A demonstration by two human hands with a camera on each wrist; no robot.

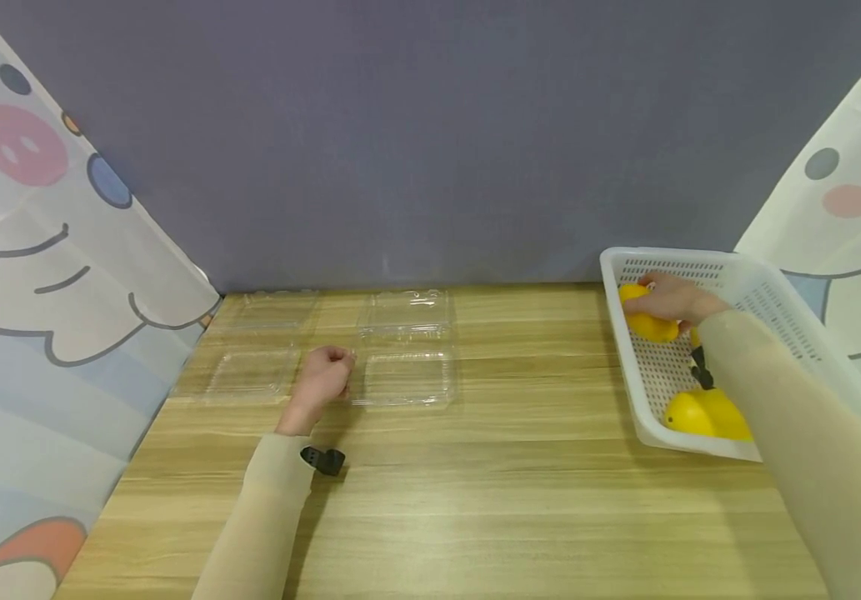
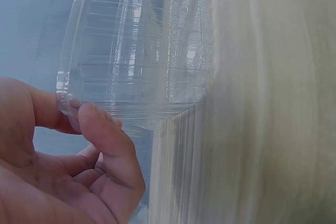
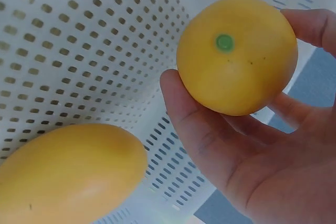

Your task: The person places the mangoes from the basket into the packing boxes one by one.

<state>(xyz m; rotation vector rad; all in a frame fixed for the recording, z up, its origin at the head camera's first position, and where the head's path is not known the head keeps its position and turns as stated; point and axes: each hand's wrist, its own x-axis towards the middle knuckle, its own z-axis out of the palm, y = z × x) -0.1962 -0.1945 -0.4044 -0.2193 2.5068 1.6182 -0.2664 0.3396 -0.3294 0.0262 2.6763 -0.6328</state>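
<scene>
My left hand [image 1: 322,375] pinches the left rim of a clear plastic clamshell container [image 1: 407,379], which lies with its lid folded back on the table. In the left wrist view, thumb and a finger meet at the container's corner [image 2: 71,108]. Over the basket, my right hand [image 1: 673,300] grips a smooth yellow fruit [image 3: 236,56] with a green spot at its end. Thumb and fingers lie around the fruit's sides. A longer yellow fruit [image 3: 73,171] rests on the basket floor, also seen near the basket's front [image 1: 708,414]. My right sleeve hides part of the basket.
The white perforated basket [image 1: 628,375] stands at the table's right, against the grey back wall [image 1: 430,150]. A second clear clamshell container [image 1: 250,375] lies open at the left. Wood tabletop [image 1: 520,500] stretches between containers and basket. Printed curtains [image 1: 25,333] flank both sides.
</scene>
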